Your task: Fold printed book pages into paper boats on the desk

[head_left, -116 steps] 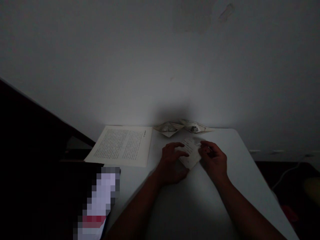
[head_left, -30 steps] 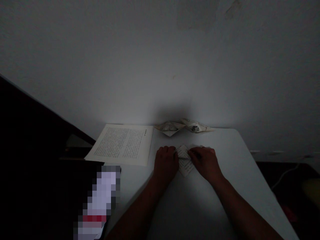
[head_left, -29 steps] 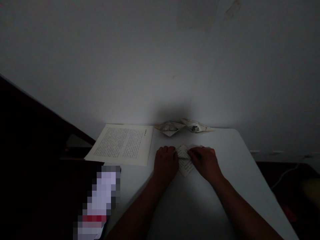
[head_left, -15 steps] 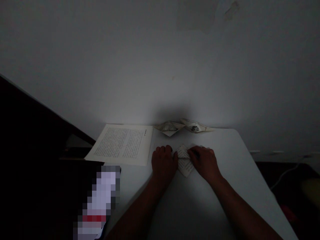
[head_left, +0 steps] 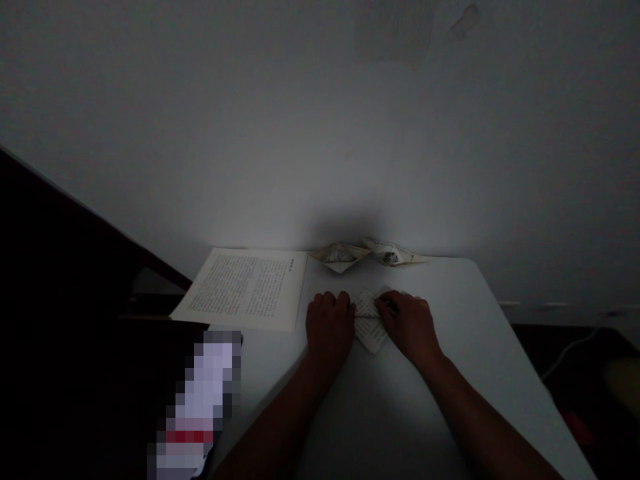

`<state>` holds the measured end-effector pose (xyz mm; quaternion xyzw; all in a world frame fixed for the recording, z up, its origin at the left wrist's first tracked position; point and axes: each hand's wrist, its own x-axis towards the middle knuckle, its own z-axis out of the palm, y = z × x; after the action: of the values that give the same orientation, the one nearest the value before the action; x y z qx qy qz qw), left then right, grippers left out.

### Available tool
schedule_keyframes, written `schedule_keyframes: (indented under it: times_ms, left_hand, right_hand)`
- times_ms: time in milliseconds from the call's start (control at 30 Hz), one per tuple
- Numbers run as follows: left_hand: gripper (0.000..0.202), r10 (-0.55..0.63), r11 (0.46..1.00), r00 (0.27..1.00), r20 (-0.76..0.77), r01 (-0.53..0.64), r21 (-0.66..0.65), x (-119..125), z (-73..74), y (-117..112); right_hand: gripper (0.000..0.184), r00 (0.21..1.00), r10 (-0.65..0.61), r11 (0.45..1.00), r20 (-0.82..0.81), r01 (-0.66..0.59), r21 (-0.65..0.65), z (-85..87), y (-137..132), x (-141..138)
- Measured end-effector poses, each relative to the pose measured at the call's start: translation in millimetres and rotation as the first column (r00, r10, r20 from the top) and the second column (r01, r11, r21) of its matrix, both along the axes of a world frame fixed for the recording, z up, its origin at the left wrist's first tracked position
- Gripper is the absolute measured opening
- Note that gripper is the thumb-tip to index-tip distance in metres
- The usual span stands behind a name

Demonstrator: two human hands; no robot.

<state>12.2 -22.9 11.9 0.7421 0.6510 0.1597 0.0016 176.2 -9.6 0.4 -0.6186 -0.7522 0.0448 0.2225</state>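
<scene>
Paper diamond (head_left: 370, 331) between left grip (head_left: 330, 327) and right grip (head_left: 411, 325), touching both

Folded paper (head_left: 369, 327) now shows crosswise line; left hand (head_left: 330, 328) curled.

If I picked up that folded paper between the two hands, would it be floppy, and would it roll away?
The folded paper would probably feel light, being just printed paper. It may be stiffer than a loose sheet, as a fold line crosses it. It likely wouldn't roll, since it looks flattish with pointed corners.
</scene>
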Motion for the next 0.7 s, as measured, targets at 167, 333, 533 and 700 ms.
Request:
schedule_keyframes:
  times_ms: [167, 333, 533, 700]
  left_hand:
    - [0.017, -0.099, 0.995, 0.993, 0.059, 0.098, 0.012, 1.1, -4.1, 2.1]
    - [0.025, -0.175, 0.985, 0.976, 0.127, 0.172, 0.029, 2.0, -8.0, 2.6]
    - [0.031, -0.162, 0.987, 0.983, 0.085, 0.162, 0.008, 4.7, -6.1, 2.9]
    - [0.031, -0.133, 0.991, 0.987, 0.087, 0.135, -0.021, 6.8, -1.8, 1.9]
  right_hand:
    - [0.02, 1.0, -0.008, 1.0, 0.005, 0.008, 0.003, -0.1, -0.4, 0.0]
    - [0.021, 1.0, -0.003, 1.0, -0.003, 0.003, 0.021, -2.1, 0.3, 0.4]
    - [0.023, 0.997, -0.014, 0.998, -0.076, 0.019, 0.058, -5.0, -0.5, 0.3]
    - [0.026, 0.987, -0.014, 0.998, -0.161, 0.024, 0.064, -3.1, -4.4, 0.3]
